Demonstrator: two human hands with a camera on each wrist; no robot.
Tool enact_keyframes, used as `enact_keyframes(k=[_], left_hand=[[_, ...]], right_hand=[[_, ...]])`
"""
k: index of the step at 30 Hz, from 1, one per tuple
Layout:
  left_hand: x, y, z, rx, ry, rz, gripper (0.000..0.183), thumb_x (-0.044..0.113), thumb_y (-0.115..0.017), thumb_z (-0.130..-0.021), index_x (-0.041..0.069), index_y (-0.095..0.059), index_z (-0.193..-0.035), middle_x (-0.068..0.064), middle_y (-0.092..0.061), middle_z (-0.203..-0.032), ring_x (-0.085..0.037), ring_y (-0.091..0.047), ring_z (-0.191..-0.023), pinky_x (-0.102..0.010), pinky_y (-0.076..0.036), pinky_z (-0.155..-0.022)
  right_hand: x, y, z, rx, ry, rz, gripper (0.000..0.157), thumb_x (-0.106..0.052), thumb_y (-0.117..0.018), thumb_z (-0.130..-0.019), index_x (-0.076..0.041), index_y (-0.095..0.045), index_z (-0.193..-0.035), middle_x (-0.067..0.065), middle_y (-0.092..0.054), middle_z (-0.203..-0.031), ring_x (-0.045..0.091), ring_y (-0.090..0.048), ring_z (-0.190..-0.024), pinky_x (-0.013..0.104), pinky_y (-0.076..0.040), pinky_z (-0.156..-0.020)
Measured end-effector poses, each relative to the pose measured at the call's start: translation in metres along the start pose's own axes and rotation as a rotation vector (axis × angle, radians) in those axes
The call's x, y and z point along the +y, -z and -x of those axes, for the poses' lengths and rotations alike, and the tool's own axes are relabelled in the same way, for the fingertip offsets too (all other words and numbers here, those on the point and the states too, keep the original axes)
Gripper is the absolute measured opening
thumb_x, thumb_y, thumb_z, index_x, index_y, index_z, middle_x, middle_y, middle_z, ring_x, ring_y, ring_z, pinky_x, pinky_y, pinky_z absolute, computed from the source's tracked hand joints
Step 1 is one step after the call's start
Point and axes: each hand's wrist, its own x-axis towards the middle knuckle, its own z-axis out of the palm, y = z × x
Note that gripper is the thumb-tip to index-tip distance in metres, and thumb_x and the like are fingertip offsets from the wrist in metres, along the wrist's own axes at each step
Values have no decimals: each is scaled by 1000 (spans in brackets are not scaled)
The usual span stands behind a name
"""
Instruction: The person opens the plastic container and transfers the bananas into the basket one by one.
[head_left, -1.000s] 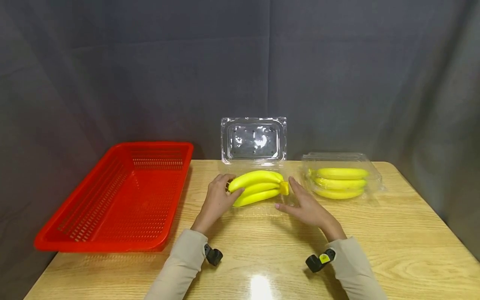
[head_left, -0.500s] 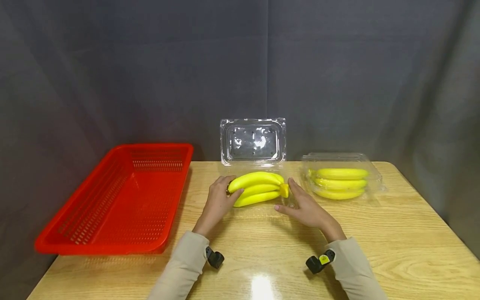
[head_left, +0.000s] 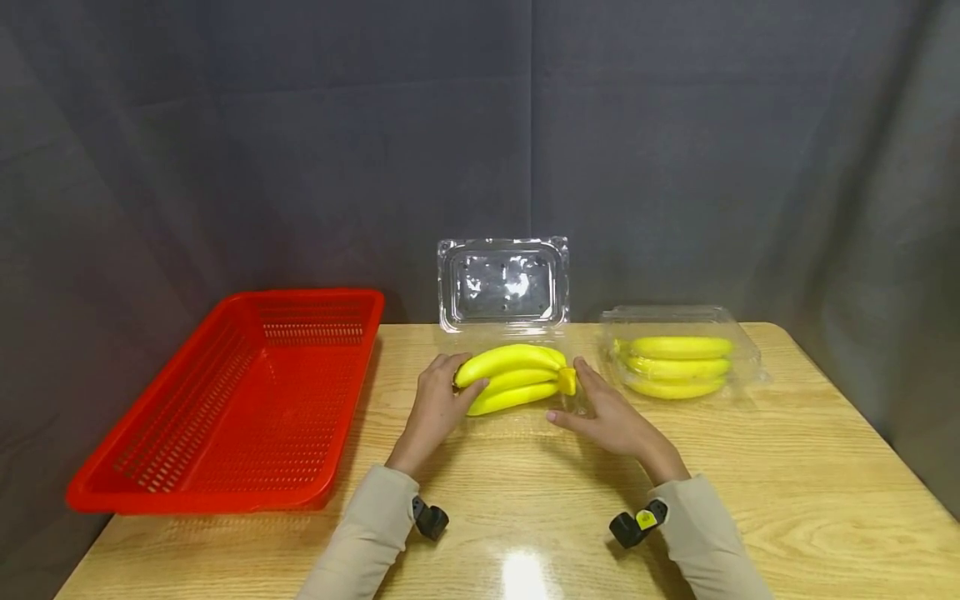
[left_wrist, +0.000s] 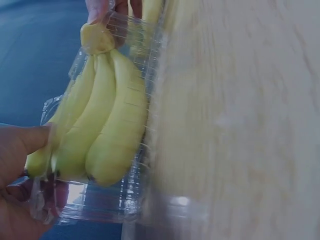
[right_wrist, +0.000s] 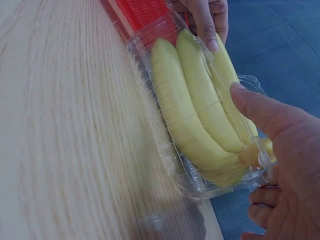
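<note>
Left fingers [head_left: 450, 363] curled round bananas [head_left: 517, 380] opposite stem [head_left: 567, 381]; right fingers [head_left: 590, 377] parted, beside stem.

The place looked like a staged recording corner: dark grey cloth [head_left: 337, 167] hung behind the wood-grained table [head_left: 817, 500] and along both its sides, and small black cameras [head_left: 432, 521] sat at two cuffs [head_left: 386, 492] above it.
</note>
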Motion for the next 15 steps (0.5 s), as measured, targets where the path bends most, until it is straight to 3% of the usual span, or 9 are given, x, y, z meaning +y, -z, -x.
enact_keyframes(k=[15], left_hand=[[0,-3,1,18,22,1,45,20,-74,-88,-5,-62,-123,-13,-61,-102,-20,-51,-78,-29,-46,-66]], right_hand=[[-1,0,0,8,-1,8,103,-57,-60,-89,3,-6,-153,20,-4,-158,41,-10,-143,55,-13,-112]])
